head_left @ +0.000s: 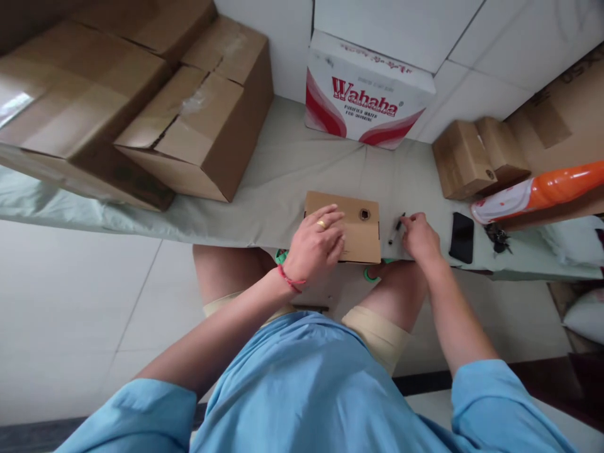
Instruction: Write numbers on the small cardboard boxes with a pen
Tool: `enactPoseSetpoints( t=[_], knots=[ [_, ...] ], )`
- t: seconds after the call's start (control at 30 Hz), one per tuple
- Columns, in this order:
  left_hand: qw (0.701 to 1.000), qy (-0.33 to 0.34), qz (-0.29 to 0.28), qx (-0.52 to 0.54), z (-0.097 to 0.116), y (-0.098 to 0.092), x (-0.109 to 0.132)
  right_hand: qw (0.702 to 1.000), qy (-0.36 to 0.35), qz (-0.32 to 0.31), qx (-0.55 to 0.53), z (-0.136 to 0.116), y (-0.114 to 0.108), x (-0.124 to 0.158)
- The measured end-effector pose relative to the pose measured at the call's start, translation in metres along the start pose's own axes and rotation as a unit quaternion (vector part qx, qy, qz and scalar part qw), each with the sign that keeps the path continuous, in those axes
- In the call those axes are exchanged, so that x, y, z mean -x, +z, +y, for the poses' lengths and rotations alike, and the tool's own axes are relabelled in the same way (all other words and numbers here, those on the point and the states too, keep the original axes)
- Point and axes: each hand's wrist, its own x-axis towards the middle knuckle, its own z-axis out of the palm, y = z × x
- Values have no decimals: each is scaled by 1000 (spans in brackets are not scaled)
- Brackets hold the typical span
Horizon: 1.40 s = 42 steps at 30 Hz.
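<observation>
Storeroom (stacked cartons (198, 119), water case (363, 94))

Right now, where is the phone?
In the head view the phone lies flat on the table at the right, between the right hand, which pinches a pen, and the keys.

The person's left hand (316, 244) covers the near left corner of a flat brown cardboard panel (358, 226). The right hand (421, 238) hides one end of a thin black pen (395, 231); whether it grips the pen cannot be made out. A long orange plastic-wrapped roll (552, 187) runs off the right edge. Near it, a small dark cluster (497, 238) is too small to identify.
</observation>
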Motion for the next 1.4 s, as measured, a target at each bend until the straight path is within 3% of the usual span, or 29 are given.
enactPoseSetpoints(
  t=[0.07,0.2,0.33,0.43,0.5,0.57,0.67,0.73,0.83,1.1,1.23,1.4],
  knots=[
    [996,9,-74,-39,0,11,-9,997,-23,-47,62,1,-4,-6],
    [974,2,-195,-116,0,25,-13,987,-69,-69,130,0,-9,-12],
    [968,-6,-202,-147,3,28,-11,990,-52,-58,114,9,-12,-14],
    [970,-13,-193,-147,3,28,-12,995,2,38,-87,17,-16,-15],
    [972,-13,-190,-139,2,28,-16,946,36,119,-299,14,-21,-14],
    [973,-12,-190,-128,1,28,-21,866,55,161,-470,1,-28,-13],
    [975,-15,-183,-123,0,27,-26,758,46,133,-637,-33,-41,-8],
    [977,-20,-172,-123,0,28,-26,708,31,103,-698,-58,-47,-7],
    [980,-25,-159,-116,2,28,-24,711,19,104,-695,-89,-45,-10],
    [980,-36,-168,-103,2,26,-25,803,25,246,-542,-125,-7,-20],
    [979,-39,-177,-92,2,23,-26,815,49,283,-502,-129,-4,-13],
    [980,-43,-178,-83,3,23,-26,810,56,272,-516,-125,1,-15]
  ],
)
